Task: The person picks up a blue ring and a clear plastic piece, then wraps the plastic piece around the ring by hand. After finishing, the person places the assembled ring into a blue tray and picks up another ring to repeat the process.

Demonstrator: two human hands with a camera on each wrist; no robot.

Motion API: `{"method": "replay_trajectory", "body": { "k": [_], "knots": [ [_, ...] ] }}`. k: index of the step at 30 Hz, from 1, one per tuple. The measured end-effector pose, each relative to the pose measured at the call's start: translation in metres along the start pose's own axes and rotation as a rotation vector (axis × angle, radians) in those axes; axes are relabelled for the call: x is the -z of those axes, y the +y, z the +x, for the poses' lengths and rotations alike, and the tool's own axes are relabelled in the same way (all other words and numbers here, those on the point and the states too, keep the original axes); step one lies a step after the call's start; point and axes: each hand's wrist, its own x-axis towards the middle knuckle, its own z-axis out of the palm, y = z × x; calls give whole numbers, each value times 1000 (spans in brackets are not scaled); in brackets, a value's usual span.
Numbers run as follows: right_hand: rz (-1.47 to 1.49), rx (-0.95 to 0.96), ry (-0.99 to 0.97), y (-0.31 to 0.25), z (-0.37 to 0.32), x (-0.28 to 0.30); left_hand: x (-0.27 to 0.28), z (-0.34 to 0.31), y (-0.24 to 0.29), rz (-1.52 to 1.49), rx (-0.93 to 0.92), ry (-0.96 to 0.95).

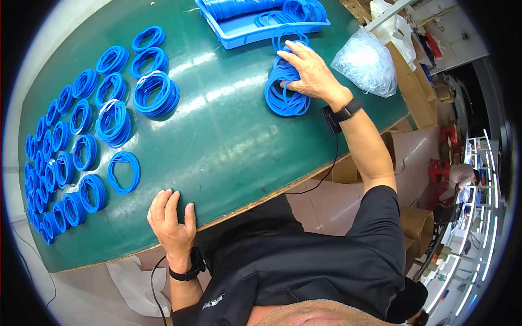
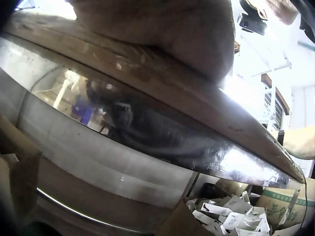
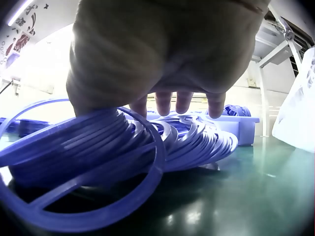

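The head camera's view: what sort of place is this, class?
Probably a small workshop or packing room: blue plastic rings in bundles across a green worktable, a blue plastic tray of more, and cardboard boxes nearby.

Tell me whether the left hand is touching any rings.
No, the left hand rests at the table's edge, apart from the rings.

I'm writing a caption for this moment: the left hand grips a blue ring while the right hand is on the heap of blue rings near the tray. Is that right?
Not quite: the left hand grips no ring. The head view shows it resting on the green table near its edge; the right hand is on the heap of blue rings near the tray.
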Motion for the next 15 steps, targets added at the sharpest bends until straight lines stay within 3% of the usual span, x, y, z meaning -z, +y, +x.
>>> {"method": "replay_trajectory", "body": {
  "k": [7,15],
  "knots": [
    [118,-66,65,-4,-14,-10,-1,0,-1,2,0,1],
    [57,-298,126,35,21,-22,-2,-1,-1,3,-6,13]
  ]
}}
